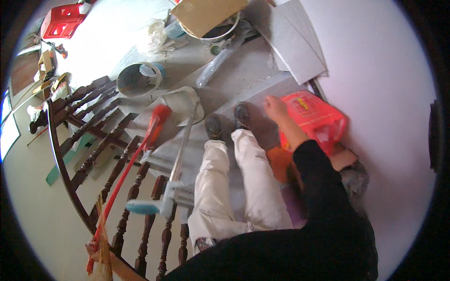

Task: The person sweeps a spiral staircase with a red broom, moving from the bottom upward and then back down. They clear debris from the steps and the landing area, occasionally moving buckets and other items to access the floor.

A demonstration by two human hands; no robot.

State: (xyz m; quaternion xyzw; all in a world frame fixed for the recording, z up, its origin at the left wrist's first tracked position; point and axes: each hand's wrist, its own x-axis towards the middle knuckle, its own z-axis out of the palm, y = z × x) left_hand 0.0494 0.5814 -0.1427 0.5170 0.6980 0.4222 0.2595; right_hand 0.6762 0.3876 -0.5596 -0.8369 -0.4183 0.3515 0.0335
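Observation:
Low on the left, my left hand (95,250) grips a long red pole (121,179) with a flared red end (161,113). Straw-coloured bristles (102,242) hang by that hand; whether they belong to the same broom cannot be told. A long-handled dustpan (181,103) rests on the stair landing, its metal handle (182,147) and blue grip (142,207) rising beside the railing, apart from my hand. My right hand (276,108) has its fingers curled in, just left of a red bag (311,114). Nothing is seen in it.
A dark wooden railing with turned balusters (135,186) runs down the left. Ahead are an open bucket (137,80), a second bucket (225,33) under a cardboard sheet (207,14), and flat boards (295,38) leaning on the white wall (372,87). My shoes (213,126) stand on the landing.

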